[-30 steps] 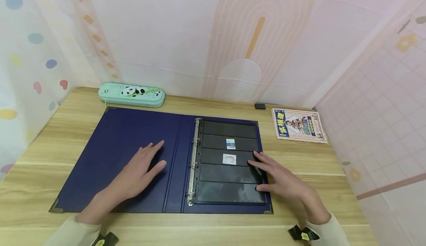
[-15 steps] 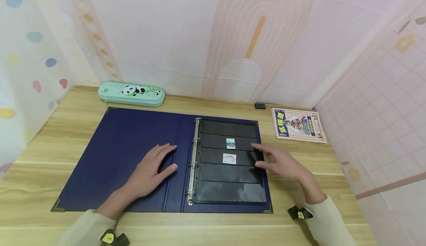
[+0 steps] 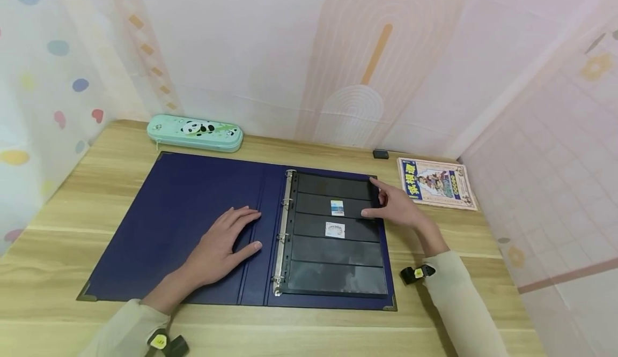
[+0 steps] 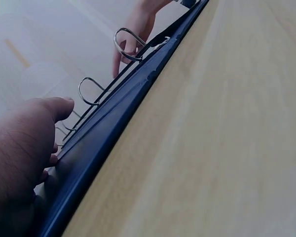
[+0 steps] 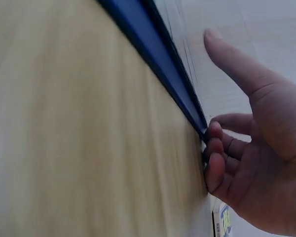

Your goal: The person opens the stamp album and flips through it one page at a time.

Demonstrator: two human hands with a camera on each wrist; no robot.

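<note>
A dark blue ring binder (image 3: 203,201) lies spread open on the table. Its silver rings hold a black stamp page (image 3: 333,251) with several clear strips. One blue-and-white stamp (image 3: 337,208) sits in the second strip, and a pale stamp (image 3: 335,230) in the third. My left hand (image 3: 219,250) rests on the bare left cover beside the spine, holding nothing. My right hand (image 3: 398,204) is at the page's upper right edge, index fingertip at the corner and thumb over the page. In the right wrist view the thumb (image 5: 241,64) stands apart from the fingers, which touch the binder's edge.
A mint pencil case (image 3: 195,133) with a panda on it stands behind the binder at the back left. At the back right lie a small black object (image 3: 380,154) and a colourful booklet (image 3: 436,183). Patterned cloth walls (image 3: 270,51) border the wooden table (image 3: 289,330).
My right hand has moved up along the page's right edge to its upper corner. My left hand has slid right, towards the spine. The stamps have stayed in their strips.
</note>
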